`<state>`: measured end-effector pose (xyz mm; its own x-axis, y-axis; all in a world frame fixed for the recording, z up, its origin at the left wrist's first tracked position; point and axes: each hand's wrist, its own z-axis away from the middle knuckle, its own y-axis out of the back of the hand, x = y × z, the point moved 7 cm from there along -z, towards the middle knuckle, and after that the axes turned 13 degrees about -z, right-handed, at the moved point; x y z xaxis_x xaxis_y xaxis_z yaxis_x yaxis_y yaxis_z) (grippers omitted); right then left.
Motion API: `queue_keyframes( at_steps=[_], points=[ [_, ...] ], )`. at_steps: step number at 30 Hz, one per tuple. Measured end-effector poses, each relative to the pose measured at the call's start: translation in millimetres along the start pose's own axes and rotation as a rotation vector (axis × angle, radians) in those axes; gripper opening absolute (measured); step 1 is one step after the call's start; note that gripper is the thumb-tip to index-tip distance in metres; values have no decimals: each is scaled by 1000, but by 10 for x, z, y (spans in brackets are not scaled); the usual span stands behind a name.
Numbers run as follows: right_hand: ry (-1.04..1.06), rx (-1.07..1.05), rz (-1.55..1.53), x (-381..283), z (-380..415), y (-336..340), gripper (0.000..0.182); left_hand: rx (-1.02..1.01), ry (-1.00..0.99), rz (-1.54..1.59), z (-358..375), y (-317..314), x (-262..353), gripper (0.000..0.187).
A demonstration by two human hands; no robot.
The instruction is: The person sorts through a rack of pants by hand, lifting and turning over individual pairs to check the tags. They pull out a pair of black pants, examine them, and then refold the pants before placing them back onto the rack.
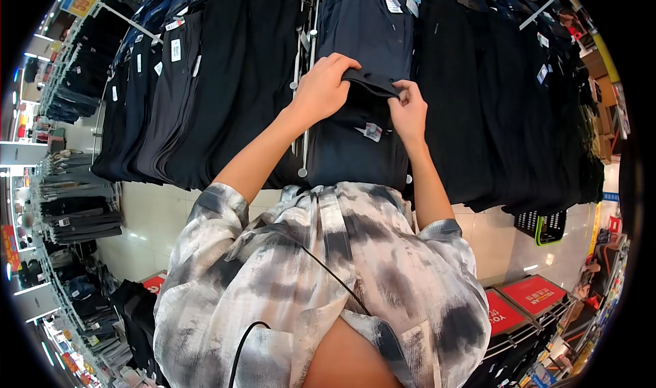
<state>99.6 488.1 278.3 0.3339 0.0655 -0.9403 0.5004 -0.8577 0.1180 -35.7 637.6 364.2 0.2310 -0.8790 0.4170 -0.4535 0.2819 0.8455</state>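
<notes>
Both my hands grip the top edge of a pair of black trousers [357, 109], spread between them and sagging slightly in the middle. My left hand [322, 86] is closed on the left end of that edge, its fingers curled over the cloth. At the right end, my right hand [408, 111] pinches the fabric between thumb and fingers. A white paper tag [370, 132] shows on the dark cloth below. Just beyond my hands lie folded dark navy trousers [365, 36] with a white and red tag [392, 3].
Black trousers [225, 80] hang in rows to the left, and more black trousers [471, 108] to the right. A metal rail [305, 115] runs beside my left hand. A black shopping basket [540, 226] with a green handle and red signs [534, 294] are at right.
</notes>
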Motion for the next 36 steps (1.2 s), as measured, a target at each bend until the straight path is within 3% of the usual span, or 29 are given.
queue_keyframes(
  at_steps=[2,6,9,10,11,13,15,17,19,21,23,25,26,27,29,36],
  points=[
    [-87,-45,27,30,-53,78,26,-28,0,-5,-21,-57,-19,31],
    [128,-142,119,10,-41,95,27,-79,6,11,-31,-69,-37,31],
    [-76,-243,-105,312,83,-54,33,-127,47,21,-42,-19,-72,32],
    [-133,-343,-28,387,129,-104,38,-138,78,40,-55,17,-78,32],
    [-102,-341,-27,449,172,-148,36,-146,111,58,-63,45,-95,33],
    [-278,-314,86,443,180,-179,33,-84,140,74,-58,51,-134,34],
    [-209,-164,81,509,113,-151,29,-89,193,75,-38,13,-145,36],
    [-133,-8,-11,522,-17,-112,29,-45,166,133,-5,-146,-204,35],
    [-450,77,-265,569,-103,-104,32,-61,180,188,23,-286,-164,38],
    [-442,150,-491,482,-217,-114,25,-31,137,185,51,-343,-21,39],
    [-593,156,-818,437,-266,-154,15,-35,81,171,86,-377,134,44],
    [-720,244,-1090,429,-307,-202,10,-41,77,102,140,-450,250,54],
    [-779,285,-1226,410,-325,-228,8,-21,59,101,187,-529,337,69],
    [-761,270,-1234,367,-338,-238,6,-35,76,130,194,-529,386,80],
    [-722,299,-1311,313,-365,-248,5,14,79,195,168,-524,396,85],
    [-685,70,-1405,-159,-307,-315,4,-31,100,585,70,-503,278,76]
  ],
)
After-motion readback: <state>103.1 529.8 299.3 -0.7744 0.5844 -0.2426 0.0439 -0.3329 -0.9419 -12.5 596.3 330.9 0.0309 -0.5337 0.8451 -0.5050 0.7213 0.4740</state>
